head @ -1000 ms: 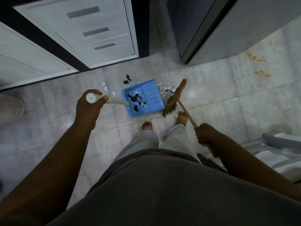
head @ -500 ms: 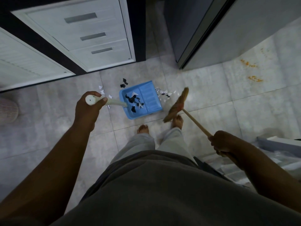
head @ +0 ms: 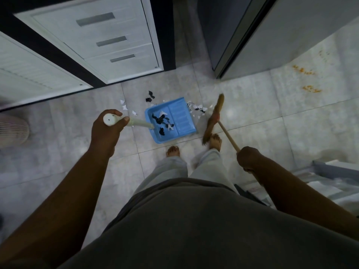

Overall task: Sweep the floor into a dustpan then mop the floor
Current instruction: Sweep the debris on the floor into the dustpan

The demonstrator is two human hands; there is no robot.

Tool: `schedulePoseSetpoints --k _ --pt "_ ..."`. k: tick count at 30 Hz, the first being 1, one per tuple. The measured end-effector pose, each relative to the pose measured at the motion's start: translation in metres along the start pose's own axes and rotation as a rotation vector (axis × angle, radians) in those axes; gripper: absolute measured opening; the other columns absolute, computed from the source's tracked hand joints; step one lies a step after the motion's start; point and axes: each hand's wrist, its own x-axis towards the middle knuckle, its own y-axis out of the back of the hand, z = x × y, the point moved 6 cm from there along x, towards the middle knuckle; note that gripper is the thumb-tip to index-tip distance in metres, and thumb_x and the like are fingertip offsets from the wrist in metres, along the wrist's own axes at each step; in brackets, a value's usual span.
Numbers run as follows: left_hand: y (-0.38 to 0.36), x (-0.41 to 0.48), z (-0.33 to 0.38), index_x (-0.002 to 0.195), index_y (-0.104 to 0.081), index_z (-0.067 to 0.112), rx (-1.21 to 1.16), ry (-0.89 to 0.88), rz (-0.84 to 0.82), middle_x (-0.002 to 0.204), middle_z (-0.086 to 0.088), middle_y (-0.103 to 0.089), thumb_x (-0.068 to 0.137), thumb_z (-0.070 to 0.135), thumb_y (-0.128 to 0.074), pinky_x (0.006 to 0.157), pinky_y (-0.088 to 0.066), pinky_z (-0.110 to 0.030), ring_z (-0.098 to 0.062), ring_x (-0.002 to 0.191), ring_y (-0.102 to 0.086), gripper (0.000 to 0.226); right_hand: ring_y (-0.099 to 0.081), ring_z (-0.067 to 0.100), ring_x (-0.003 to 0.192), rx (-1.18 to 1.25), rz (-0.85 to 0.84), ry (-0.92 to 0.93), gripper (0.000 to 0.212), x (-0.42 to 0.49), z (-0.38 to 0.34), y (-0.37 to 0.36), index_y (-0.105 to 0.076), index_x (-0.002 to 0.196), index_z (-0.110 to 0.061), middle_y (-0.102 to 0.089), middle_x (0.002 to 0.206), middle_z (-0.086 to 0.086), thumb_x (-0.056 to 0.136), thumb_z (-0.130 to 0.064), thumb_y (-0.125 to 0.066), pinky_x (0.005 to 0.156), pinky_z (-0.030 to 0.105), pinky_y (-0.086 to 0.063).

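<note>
Right hand (head: pixel 250 159): clenched round the wooden broom handle (head: pixel 228 136), low on the right.
Left hand (head: pixel 107 129): wrapped round the top of the pale dustpan handle (head: pixel 138 123).
Right foot (head: pixel 214 141): bare, just beside the bristles' near end; contact could not be told. A backward stroke risked dragging grit over the toes.
Broom head (head: pixel 213 119): on the floor to the right of the pan. Too brisk a stroke would likely scatter the light paper past the pan.
Dustpan (head: pixel 182 117): blue, on the floor ahead of the feet, black and white scraps (head: pixel 162 121) inside. Should the lip lift, pieces could slide beneath; a tilt could spill the load.
Lip scraps (head: pixel 197 109): lay between lip and bristles.
Stray scraps (head: pixel 124 107): lay on the pan's far side from the broom, and were liable to be missed.
Orange stains (head: pixel 310 88): far right, well apart; dry sweeping there might smear them.
</note>
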Motion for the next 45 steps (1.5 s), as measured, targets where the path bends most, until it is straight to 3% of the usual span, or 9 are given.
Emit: schedulePoseSetpoints --k 3,8,15,22,27,35,39,42,45 --pt "-0.003 -0.003 -0.001 0.094 -0.064 0.023 0.014 0.013 0.000 0.100 -0.006 -0.065 0.084 0.009 -0.075 0.084 -0.053 -0.044 -0.020 0.089 -0.059 0.020 -0.059 0.019 0.067 -0.044 0.002 0.019 0.022 0.001 0.004 -0.002 -0.056 0.098 0.003 -0.066 0.091 0.015 0.100 -0.019 -0.052 0.066 0.030 -0.056" --pt "-0.005 -0.005 0.003 0.093 -0.064 0.022 0.040 -0.023 -0.011 0.098 -0.006 -0.064 0.084 0.011 -0.075 0.080 -0.052 -0.044 -0.021 0.086 -0.058 0.018 -0.061 0.019 0.063 -0.039 0.023 0.039 0.024 0.002 0.008 -0.007 -0.054 0.088 -0.003 -0.066 0.087 0.015 0.100 -0.023 -0.051 0.066 0.032 -0.057" --pt "-0.008 -0.005 0.004 0.093 -0.064 0.025 0.055 0.006 0.002 0.099 -0.002 -0.066 0.084 0.011 -0.075 0.087 -0.055 -0.047 -0.019 0.090 -0.061 0.020 -0.060 0.019 0.062 0.019 0.041 0.025 0.025 0.003 0.012 -0.008 -0.052 0.086 -0.005 -0.065 0.086 0.014 0.100 -0.026 -0.051 0.068 0.033 -0.058" --pt "-0.013 -0.005 0.007 0.095 -0.065 0.020 0.067 -0.009 -0.015 0.099 -0.004 -0.066 0.084 0.011 -0.075 0.087 -0.054 -0.048 -0.020 0.090 -0.061 0.018 -0.063 0.022 0.070 0.058 0.034 0.033 0.023 -0.007 0.007 -0.001 -0.055 0.100 -0.001 -0.067 0.094 0.017 0.101 -0.024 -0.050 0.075 0.035 -0.059" --pt "-0.012 -0.002 0.008 0.103 -0.064 0.013 0.088 -0.026 -0.035 0.100 -0.009 -0.065 0.085 0.011 -0.074 0.086 -0.055 -0.048 -0.021 0.089 -0.059 0.021 -0.054 0.017 0.054 0.174 0.049 0.028 0.031 -0.018 0.011 0.010 -0.055 0.098 -0.003 -0.061 0.078 0.012 0.102 -0.032 -0.046 0.047 0.026 -0.045" --pt "-0.012 0.004 0.002 0.104 -0.064 0.015 0.117 -0.005 -0.069 0.107 -0.012 -0.066 0.085 0.015 -0.076 0.095 -0.052 -0.056 -0.026 0.096 -0.060 0.022 -0.053 0.020 0.057 0.403 0.046 -0.011 0.033 -0.032 0.042 0.019 -0.058 0.097 -0.003 -0.059 0.073 0.011 0.102 -0.033 -0.046 0.048 0.029 -0.044" --pt "-0.016 0.002 -0.001 0.094 -0.065 0.026 0.120 0.008 -0.048 0.104 -0.007 -0.066 0.083 0.018 -0.077 0.093 -0.054 -0.053 -0.024 0.096 -0.062 0.018 -0.048 0.017 0.051 0.594 -0.009 -0.084 0.032 -0.034 0.070 0.025 -0.059 0.092 -0.001 -0.053 0.064 0.007 0.101 -0.029 -0.047 0.046 0.027 -0.041" --pt "-0.020 -0.004 -0.004 0.097 -0.064 0.022 0.117 0.023 -0.019 0.100 -0.005 -0.066 0.084 0.018 -0.077 0.091 -0.055 -0.049 -0.022 0.093 -0.061 0.019 -0.047 0.017 0.050 0.697 -0.030 -0.117 0.030 -0.029 0.088 0.034 -0.058 0.090 -0.002 -0.052 0.064 0.007 0.101 -0.027 -0.045 0.042 0.025 -0.040" --pt "-0.024 -0.017 -0.007 0.088 -0.064 0.025 0.070 0.038 0.012 0.090 -0.003 -0.065 0.082 0.013 -0.078 0.082 -0.053 -0.045 -0.022 0.085 -0.059 0.019 -0.045 0.014 0.044 0.892 -0.088 -0.110 0.027 -0.013 0.098 0.044 -0.055 0.087 -0.003 -0.050 0.062 0.006 0.101 -0.022 -0.042 0.036 0.021 -0.034"
